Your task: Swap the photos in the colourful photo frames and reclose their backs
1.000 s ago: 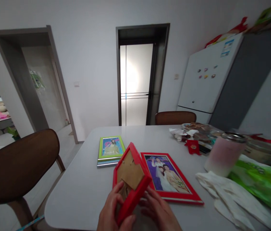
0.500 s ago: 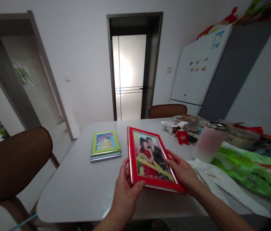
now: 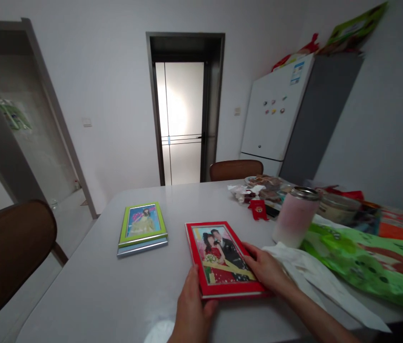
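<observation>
A red picture frame (image 3: 237, 288) with a photo of a couple lies low over the table, face up. My left hand (image 3: 192, 302) grips its near left corner, the thumb along the front edge. On the right side, my right hand (image 3: 267, 269) is closed round the frame's edge, with its fingertips on the face; the parts underneath are hidden. To the left, a green picture frame (image 3: 123, 224) with a photo of a person in a pale dress rests on a blue-grey frame (image 3: 142, 248).
The white table (image 3: 90, 290) carries a pink-and-white tumbler (image 3: 296, 216), white tissue paper (image 3: 316, 276), a green plastic bag (image 3: 362, 262), a small red packet (image 3: 258, 209) and food packages (image 3: 267, 183). Brown chairs stand at the left (image 3: 12, 257) and far side (image 3: 237, 170).
Both hands have lowered the red picture frame from a tilted, raised position to nearly flat at the tabletop. The camera view has shifted slightly to the right.
</observation>
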`<state>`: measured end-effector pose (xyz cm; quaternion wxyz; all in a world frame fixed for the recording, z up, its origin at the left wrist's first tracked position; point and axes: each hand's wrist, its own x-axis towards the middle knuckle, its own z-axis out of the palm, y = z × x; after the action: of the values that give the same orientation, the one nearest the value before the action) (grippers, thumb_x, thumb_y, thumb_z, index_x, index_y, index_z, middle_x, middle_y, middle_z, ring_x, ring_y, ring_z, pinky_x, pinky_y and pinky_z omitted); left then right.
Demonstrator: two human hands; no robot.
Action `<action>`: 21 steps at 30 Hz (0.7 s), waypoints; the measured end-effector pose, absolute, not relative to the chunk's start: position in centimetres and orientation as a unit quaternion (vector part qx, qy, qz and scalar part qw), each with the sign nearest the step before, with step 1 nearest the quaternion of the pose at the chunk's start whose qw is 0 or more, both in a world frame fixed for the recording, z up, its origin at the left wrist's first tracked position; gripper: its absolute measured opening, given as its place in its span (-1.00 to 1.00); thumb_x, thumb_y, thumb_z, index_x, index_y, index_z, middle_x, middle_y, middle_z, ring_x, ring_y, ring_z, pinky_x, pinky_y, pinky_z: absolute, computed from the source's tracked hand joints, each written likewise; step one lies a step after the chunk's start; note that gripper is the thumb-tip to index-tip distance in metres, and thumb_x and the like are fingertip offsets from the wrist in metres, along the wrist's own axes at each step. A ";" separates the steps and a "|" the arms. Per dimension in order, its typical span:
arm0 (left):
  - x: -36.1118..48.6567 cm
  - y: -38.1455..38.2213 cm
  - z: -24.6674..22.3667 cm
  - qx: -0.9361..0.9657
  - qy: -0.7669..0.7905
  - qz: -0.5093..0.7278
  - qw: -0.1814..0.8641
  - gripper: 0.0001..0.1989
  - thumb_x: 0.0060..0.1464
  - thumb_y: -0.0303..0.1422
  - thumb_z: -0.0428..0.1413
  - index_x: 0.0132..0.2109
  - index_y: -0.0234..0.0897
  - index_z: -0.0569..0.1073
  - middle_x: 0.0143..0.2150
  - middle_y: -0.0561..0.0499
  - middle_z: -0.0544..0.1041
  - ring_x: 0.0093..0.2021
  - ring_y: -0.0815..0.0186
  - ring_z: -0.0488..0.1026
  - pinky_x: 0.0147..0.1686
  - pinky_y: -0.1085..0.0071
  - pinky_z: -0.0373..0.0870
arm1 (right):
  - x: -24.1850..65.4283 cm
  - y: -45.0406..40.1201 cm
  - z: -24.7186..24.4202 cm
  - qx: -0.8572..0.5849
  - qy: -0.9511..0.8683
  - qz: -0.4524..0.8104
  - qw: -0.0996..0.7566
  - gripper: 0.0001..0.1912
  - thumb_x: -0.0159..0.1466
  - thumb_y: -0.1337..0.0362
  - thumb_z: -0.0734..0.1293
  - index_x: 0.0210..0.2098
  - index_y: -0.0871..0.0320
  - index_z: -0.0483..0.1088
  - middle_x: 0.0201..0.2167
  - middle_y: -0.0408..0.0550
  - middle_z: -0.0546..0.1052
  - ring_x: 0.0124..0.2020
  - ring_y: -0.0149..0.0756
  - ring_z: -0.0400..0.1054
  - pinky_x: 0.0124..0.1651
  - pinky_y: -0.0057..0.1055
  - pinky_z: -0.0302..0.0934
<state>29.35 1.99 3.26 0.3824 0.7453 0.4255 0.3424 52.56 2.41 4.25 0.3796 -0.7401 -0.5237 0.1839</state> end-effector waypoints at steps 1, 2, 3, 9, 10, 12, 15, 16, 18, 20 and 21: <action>29.5 2.4 3.0 0.755 0.424 0.341 0.366 -0.33 -0.22 -0.53 0.03 0.12 -0.45 0.07 0.14 -0.17 0.18 0.12 0.21 0.11 0.09 0.39 0.00 | 52.7 2.7 4.1 -0.740 -0.525 0.179 0.380 -0.55 0.04 0.24 0.16 -0.07 0.20 0.30 -0.17 -0.02 0.46 -0.15 -0.18 0.32 -0.10 -0.34 0.15; 29.7 3.0 2.8 0.762 0.421 0.342 0.355 -0.33 -0.22 -0.55 0.01 0.13 -0.48 0.06 0.15 -0.19 0.16 0.13 0.21 0.09 0.10 0.38 -0.01 | 52.8 3.1 3.9 -0.739 -0.527 0.173 0.382 -0.55 0.04 0.24 0.16 -0.07 0.19 0.30 -0.16 -0.04 0.46 -0.14 -0.19 0.32 -0.10 -0.36 0.15; 30.0 3.7 2.7 0.765 0.417 0.347 0.346 -0.33 -0.21 -0.56 0.00 0.13 -0.49 0.05 0.15 -0.21 0.15 0.14 0.21 0.08 0.10 0.36 -0.02 | 52.9 3.7 3.9 -0.738 -0.530 0.166 0.384 -0.56 0.05 0.24 0.15 -0.07 0.18 0.31 -0.16 -0.05 0.46 -0.14 -0.21 0.32 -0.10 -0.38 0.15; 31.0 7.5 4.0 0.769 0.407 0.372 0.324 -0.30 -0.30 -0.64 -0.01 0.10 -0.33 0.11 0.10 -0.12 0.25 0.08 0.22 0.19 0.06 0.33 0.09 | 53.0 8.3 4.8 -0.730 -0.553 0.120 0.383 -0.61 0.04 0.27 0.16 -0.16 0.23 0.37 -0.19 0.01 0.47 -0.19 -0.20 0.34 -0.13 -0.37 0.16; 30.8 7.6 4.1 0.769 0.408 0.373 0.320 -0.29 -0.32 -0.65 -0.01 0.10 -0.32 0.12 0.10 -0.12 0.26 0.08 0.22 0.19 0.05 0.33 0.10 | 52.8 8.7 5.0 -0.731 -0.555 0.113 0.381 -0.60 0.04 0.26 0.16 -0.15 0.23 0.37 -0.19 0.03 0.47 -0.19 -0.19 0.34 -0.13 -0.36 0.15; 29.7 7.4 3.9 0.770 0.413 0.373 0.314 -0.29 -0.32 -0.64 0.00 0.10 -0.34 0.14 0.10 -0.14 0.25 0.09 0.19 0.18 0.06 0.31 0.10 | 52.6 8.4 5.5 -0.734 -0.557 0.094 0.377 -0.57 0.06 0.22 0.15 -0.12 0.24 0.34 -0.15 0.06 0.45 -0.15 -0.18 0.32 -0.10 -0.34 0.14; 27.5 6.4 3.0 0.768 0.424 0.371 0.306 -0.36 -0.28 -0.59 0.02 0.08 -0.40 0.18 0.11 -0.19 0.24 0.09 0.16 0.17 0.08 0.25 0.07 | 53.2 5.7 5.6 -0.739 -0.562 0.060 0.367 -0.53 0.06 0.17 0.15 -0.08 0.25 0.30 -0.05 0.11 0.35 -0.03 -0.14 0.21 0.02 -0.29 0.03; 26.8 6.1 2.7 0.767 0.427 0.370 0.305 -0.38 -0.26 -0.57 0.01 0.07 -0.42 0.19 0.10 -0.21 0.24 0.09 0.16 0.17 0.08 0.24 0.07 | 53.8 4.4 5.4 -0.744 -0.564 0.039 0.356 -0.52 0.06 0.16 0.15 -0.08 0.26 0.30 -0.01 0.12 0.32 0.01 -0.13 0.16 0.05 -0.27 -0.03; 25.5 5.8 2.3 0.765 0.432 0.368 0.305 -0.40 -0.23 -0.56 0.01 0.07 -0.45 0.19 0.09 -0.22 0.25 0.08 0.17 0.19 0.07 0.25 0.08 | 55.5 1.6 4.8 -0.769 -0.562 -0.034 0.302 -0.50 0.04 0.15 0.15 -0.08 0.28 0.31 0.01 0.17 0.28 0.03 -0.06 0.11 0.07 -0.20 -0.08; 24.8 5.7 2.1 0.762 0.435 0.367 0.308 -0.43 -0.20 -0.55 0.00 0.06 -0.45 0.19 0.09 -0.21 0.25 0.08 0.19 0.19 0.07 0.26 0.09 | 57.4 -0.9 3.9 -0.812 -0.529 -0.102 0.223 -0.44 0.00 0.11 0.18 -0.06 0.27 0.28 0.01 0.20 0.27 0.00 0.03 0.12 0.01 -0.11 -0.03; 24.6 5.8 2.0 0.761 0.436 0.367 0.310 -0.43 -0.19 -0.54 -0.01 0.06 -0.44 0.18 0.09 -0.20 0.26 0.08 0.20 0.19 0.06 0.27 0.09 | 58.1 -1.8 3.4 -0.830 -0.512 -0.118 0.187 -0.40 -0.02 0.08 0.18 -0.04 0.27 0.26 0.00 0.21 0.27 -0.02 0.06 0.13 -0.04 -0.08 0.01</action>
<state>24.58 5.77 2.01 0.3099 0.7610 0.4360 0.3669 58.13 -1.85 3.39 0.1874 -0.8298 -0.5124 -0.1179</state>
